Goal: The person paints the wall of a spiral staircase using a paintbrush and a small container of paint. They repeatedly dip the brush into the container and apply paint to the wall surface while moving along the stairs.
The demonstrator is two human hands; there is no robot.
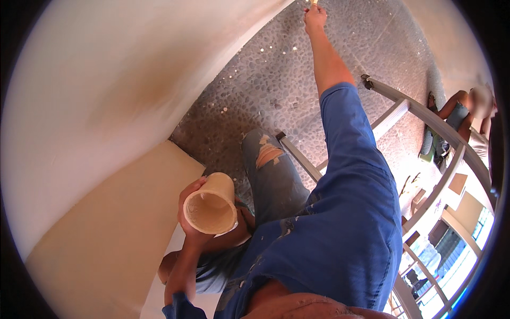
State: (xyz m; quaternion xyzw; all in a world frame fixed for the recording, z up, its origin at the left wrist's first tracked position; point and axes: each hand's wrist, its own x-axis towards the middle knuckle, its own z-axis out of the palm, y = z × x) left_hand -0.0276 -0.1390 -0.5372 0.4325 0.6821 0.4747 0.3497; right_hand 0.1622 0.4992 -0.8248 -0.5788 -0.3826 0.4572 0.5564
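Note:
My left hand (192, 212) is wrapped round the side of a cream paint pot (219, 183), tilted so its open mouth faces me. Wet-looking cream paint coats the inside wall. My right arm, in a blue sleeve, stretches far forward to the top edge of the view. At its end my right hand (315, 19) is closed on a slim pale yellow handle (314, 2). The view's edge cuts off the rest of that tool, so its working end is hidden. The hand is near the foot of the wall.
A white wall (106, 80) curves along the left, above a beige panel (122, 212). The pebbled floor (255, 80) carries white paint spots. A metal ladder (438, 125) stands close on my right. Beyond it another person (461, 114) sits near the far wall.

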